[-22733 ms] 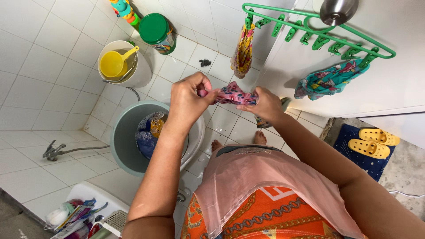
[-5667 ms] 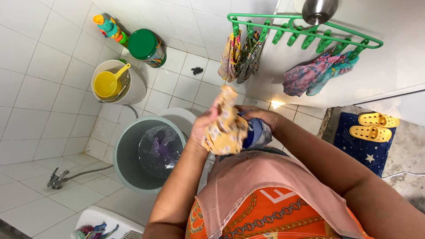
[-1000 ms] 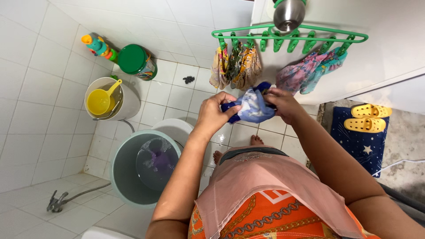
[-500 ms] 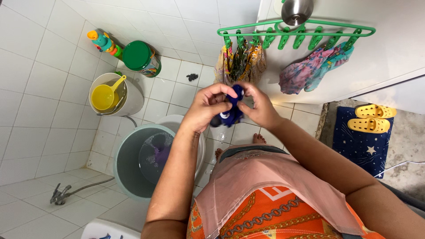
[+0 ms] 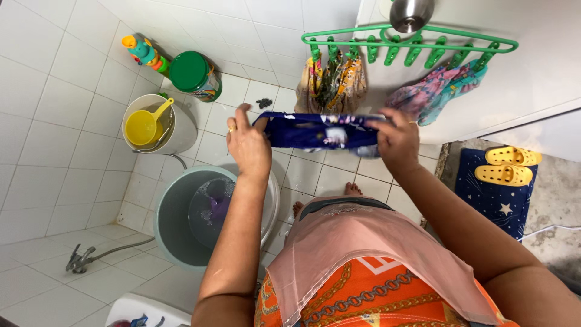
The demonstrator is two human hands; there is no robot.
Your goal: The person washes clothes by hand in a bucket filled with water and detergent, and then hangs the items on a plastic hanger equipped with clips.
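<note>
Bright, even, diffuse light, no hard source visible. White wall tiles (image 5: pixel 72 103) close to clipping, grout lines readable. Soft shadows only: faint one behind the green peg hanger (image 5: pixel 411 45) on the white door (image 5: pixel 532 66), darker inside the grey bucket (image 5: pixel 175 212). Specular glare on the steel knob (image 5: pixel 411 13) at top edge. Wide-angle distortion: tile lines bow toward corners, forearms stretched at bottom. Focus sharp mid-frame; slight motion softness on the blue cloth (image 5: pixel 321 130).
</note>
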